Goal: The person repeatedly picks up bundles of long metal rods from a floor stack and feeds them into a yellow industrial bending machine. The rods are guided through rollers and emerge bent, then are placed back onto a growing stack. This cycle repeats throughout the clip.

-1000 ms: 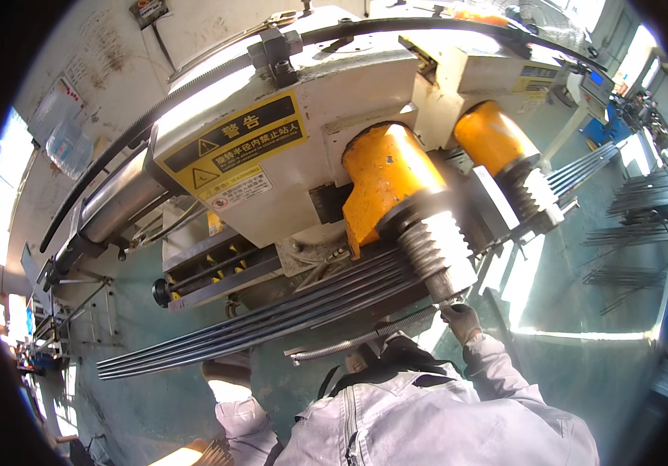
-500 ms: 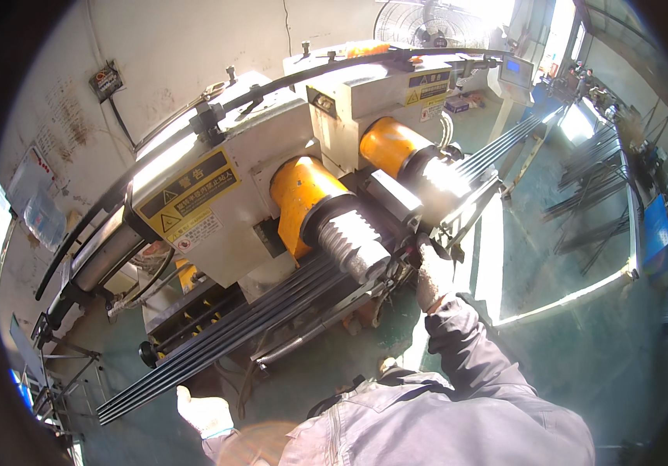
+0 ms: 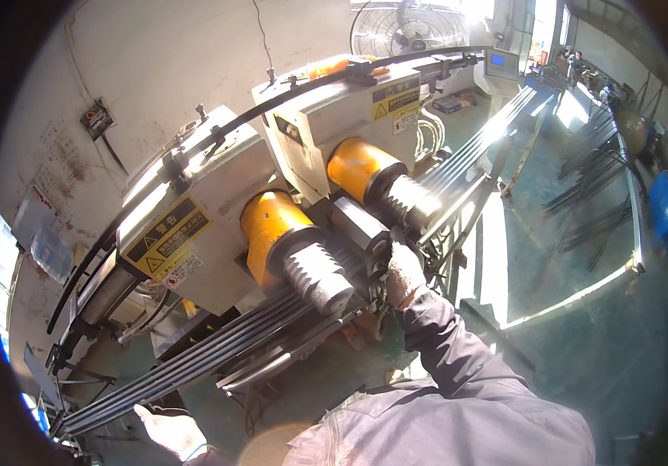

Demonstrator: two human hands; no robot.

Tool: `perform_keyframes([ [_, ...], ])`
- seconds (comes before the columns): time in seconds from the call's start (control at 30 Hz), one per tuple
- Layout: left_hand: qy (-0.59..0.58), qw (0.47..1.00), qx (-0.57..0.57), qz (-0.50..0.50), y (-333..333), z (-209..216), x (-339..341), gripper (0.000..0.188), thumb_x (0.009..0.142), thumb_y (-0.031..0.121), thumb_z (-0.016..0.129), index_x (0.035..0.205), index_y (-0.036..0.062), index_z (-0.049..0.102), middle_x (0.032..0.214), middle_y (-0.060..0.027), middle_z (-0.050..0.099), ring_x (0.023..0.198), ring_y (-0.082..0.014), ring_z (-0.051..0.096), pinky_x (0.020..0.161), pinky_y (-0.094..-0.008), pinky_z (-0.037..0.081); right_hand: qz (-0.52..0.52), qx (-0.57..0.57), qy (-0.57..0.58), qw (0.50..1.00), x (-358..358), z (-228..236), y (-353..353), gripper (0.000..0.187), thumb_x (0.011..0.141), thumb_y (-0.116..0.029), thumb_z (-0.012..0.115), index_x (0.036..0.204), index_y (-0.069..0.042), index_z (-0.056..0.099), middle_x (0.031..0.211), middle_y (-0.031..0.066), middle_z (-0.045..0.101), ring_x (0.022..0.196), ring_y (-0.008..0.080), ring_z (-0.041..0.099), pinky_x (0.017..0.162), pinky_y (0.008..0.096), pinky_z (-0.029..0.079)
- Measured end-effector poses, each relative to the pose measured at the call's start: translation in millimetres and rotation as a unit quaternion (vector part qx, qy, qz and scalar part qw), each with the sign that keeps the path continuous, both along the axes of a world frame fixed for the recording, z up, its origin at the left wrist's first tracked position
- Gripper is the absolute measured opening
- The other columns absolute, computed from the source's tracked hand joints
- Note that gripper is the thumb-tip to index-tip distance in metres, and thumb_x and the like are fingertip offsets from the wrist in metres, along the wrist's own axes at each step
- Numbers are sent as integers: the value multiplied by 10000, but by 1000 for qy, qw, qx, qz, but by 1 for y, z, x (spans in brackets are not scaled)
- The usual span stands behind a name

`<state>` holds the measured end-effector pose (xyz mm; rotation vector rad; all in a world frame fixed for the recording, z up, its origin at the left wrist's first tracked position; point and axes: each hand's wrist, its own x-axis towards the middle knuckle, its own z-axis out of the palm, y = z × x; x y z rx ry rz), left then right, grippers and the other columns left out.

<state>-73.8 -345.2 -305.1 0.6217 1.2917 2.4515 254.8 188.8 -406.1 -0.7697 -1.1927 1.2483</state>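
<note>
Several long dark metal rods run side by side from the lower left, under the near threaded shaft, toward the machine's middle. My left hand, in a pale glove, is just below the rods near their left end. Its thumb or a finger sticks out, with nothing visible in its grasp; glare washes out the rest. My right hand, also gloved, is closed at a dark machine part beside a pale metal block. What its fingers grip is hidden. Thick threaded shafts project from orange housings on either side of that block.
The pale machine body carries yellow and black warning labels. Bright rods lead off at the far right near a small control screen. A floor rack holds more rods at right. Behind stands a large fan.
The machine and rods sit farther left in the picture as my view has shifted. Both hands appear farther left too, my left one slightly lower; my right hand stays at the dark part.
</note>
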Motion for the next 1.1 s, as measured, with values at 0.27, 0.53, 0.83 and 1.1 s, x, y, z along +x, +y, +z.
perform_keyframes([
  [0.27, 49, 956, -90, 274, 106, 190, 33, 446, 1126, 311, 682, 1418, -26, 684, 1368, -152, 743, 1217, -214, 686, 1111, -417, 532, 102, -57, -118, 986, -4, -22, 23, 277, 1116, -224, 541, 1153, -32, 736, 924, 108, 734, 881, 220, 732, 731, 358, 567],
  [0.53, 128, 967, -74, 209, 223, 260, 82, 381, 1119, 114, 602, 1488, 33, 551, 1230, -187, 743, 988, -249, 727, 923, -416, 632, 29, 102, -113, 988, 8, 53, 28, 242, 1051, -161, 685, 1248, -55, 777, 1095, 67, 770, 970, 150, 736, 815, 329, 587],
  [0.83, 256, 932, -208, 149, 312, 303, 127, 327, 1031, 146, 746, 1333, 39, 680, 1041, -106, 780, 930, -189, 763, 862, -323, 646, 73, 38, -48, 995, 15, 61, 24, 312, 1036, -232, 724, 1274, -37, 771, 1195, 67, 764, 1036, 146, 716, 894, 328, 574],
  [1.1, 704, 594, -370, 118, 361, 316, 124, 200, 1090, 102, 657, 1223, -16, 749, 1052, -174, 788, 941, -277, 774, 847, -364, 631, 124, -90, -46, 987, 21, 80, 22, 323, 1054, -251, 687, 1292, -47, 765, 1214, 106, 754, 1082, 199, 705, 946, 361, 558],
])
